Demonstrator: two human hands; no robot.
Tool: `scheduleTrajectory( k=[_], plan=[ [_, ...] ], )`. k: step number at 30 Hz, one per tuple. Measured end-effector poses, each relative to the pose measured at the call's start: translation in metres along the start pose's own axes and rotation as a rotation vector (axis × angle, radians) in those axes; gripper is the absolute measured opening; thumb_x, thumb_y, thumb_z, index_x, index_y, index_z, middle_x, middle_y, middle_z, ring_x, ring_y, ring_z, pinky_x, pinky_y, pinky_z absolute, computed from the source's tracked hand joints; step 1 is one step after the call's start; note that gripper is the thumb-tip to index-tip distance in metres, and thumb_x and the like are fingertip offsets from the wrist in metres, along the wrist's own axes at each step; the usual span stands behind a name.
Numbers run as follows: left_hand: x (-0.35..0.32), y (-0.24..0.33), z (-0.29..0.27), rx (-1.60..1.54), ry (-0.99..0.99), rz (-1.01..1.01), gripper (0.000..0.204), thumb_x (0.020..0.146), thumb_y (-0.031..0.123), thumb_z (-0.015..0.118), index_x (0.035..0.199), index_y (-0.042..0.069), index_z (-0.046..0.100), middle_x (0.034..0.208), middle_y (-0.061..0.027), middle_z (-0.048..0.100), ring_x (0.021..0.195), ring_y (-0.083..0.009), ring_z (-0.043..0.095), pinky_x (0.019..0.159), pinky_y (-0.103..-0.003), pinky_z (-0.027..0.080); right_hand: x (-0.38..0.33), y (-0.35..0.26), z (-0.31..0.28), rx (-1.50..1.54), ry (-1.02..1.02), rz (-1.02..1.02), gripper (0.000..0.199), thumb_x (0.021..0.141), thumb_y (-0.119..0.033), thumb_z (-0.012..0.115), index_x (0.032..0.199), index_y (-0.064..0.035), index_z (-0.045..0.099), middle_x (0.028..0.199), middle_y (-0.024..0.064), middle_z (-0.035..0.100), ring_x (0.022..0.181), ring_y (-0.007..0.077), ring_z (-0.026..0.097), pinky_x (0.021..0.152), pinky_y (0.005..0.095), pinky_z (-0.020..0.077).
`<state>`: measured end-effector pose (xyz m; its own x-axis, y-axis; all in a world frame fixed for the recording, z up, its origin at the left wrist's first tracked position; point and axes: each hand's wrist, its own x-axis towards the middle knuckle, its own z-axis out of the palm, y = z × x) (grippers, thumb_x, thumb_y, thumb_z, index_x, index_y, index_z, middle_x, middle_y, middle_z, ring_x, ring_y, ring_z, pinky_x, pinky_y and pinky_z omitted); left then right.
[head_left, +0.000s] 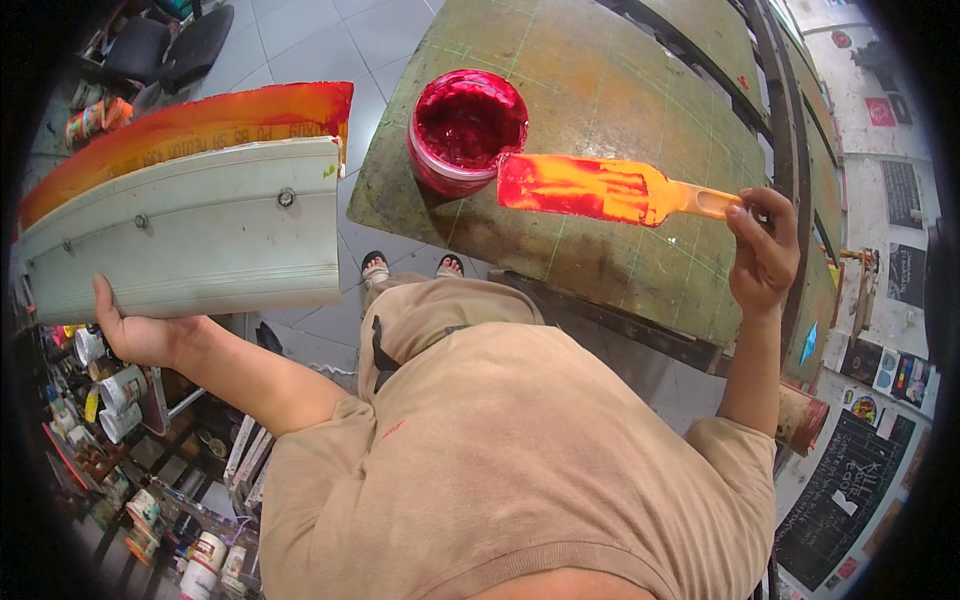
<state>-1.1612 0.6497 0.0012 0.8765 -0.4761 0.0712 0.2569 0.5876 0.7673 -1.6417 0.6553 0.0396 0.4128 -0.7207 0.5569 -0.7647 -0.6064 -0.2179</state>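
My left hand (145, 328) grips a wide screen-printing squeegee (190, 240) from below, its thumb on the pale metal holder and its other fingers hidden behind. Red ink coats the squeegee's amber blade along the top edge. In my right hand (765, 250) is the handle of an orange plastic spatula (600, 190), whose flat blade is smeared with red ink. The spatula's tip is at the rim of an open tub (455, 178) of dark red ink; I cannot tell whether they touch. The tub stands on a worn greenish board (600, 110).
Along the board's right side run dark rails (795, 140). Crowded shelves of ink containers (205, 560) fill the lower left. A black chair (165, 45) stands far left on the tiled floor (310, 40). Near my right elbow is a reddish bucket (800, 418).
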Motion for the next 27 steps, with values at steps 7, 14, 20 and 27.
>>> scheduleTrajectory(
  k=[7,14,20,27],
  plan=[
    [0.005,-0.004,-0.011,-0.005,-0.037,-0.032,0.04,0.081,0.014,0.051,0.117,-0.002,0.043,0.111,-0.0137,0.05,0.103,-0.0262,0.048,0.088,-0.039,0.037,-0.004,0.001,-0.005,0.063,-0.005,0.012,0.023,0.074,0.009,0.057,0.091,-0.0041,0.065,0.091,0.0114,0.054,0.077,0.0175,0.054,0.057,0.022,0.0424],
    [0.003,-0.009,-0.014,-0.022,-0.047,-0.059,0.042,0.08,0.015,0.052,0.118,-0.001,0.042,0.111,-0.0137,0.049,0.102,-0.0269,0.049,0.086,-0.04,0.039,-0.014,-0.011,0.008,0.388,-0.095,0.473,0.015,0.079,0.0,0.057,0.093,0.0011,0.063,0.077,0.0082,0.056,0.064,0.011,0.053,0.054,0.0203,0.0404],
    [-0.001,-0.008,-0.012,-0.028,-0.059,-0.094,0.043,0.08,0.015,0.051,0.119,-0.002,0.041,0.111,-0.0146,0.049,0.103,-0.0271,0.049,0.086,-0.04,0.04,-0.012,-0.031,0.01,0.378,-0.212,0.627,0.015,0.079,-0.003,0.058,0.092,0.003,0.062,0.065,0.0072,0.055,0.053,0.0118,0.05,0.049,0.0221,0.039],
    [0.0,-0.008,-0.014,-0.031,-0.063,-0.062,0.043,0.08,0.015,0.051,0.118,-0.003,0.041,0.111,-0.0148,0.049,0.102,-0.0271,0.049,0.087,-0.04,0.039,0.005,-0.057,-0.015,0.016,-0.182,0.421,0.015,0.076,-0.001,0.06,0.09,0.0022,0.062,0.065,0.0112,0.054,0.051,0.0161,0.05,0.048,0.0244,0.0384]
  ],
)
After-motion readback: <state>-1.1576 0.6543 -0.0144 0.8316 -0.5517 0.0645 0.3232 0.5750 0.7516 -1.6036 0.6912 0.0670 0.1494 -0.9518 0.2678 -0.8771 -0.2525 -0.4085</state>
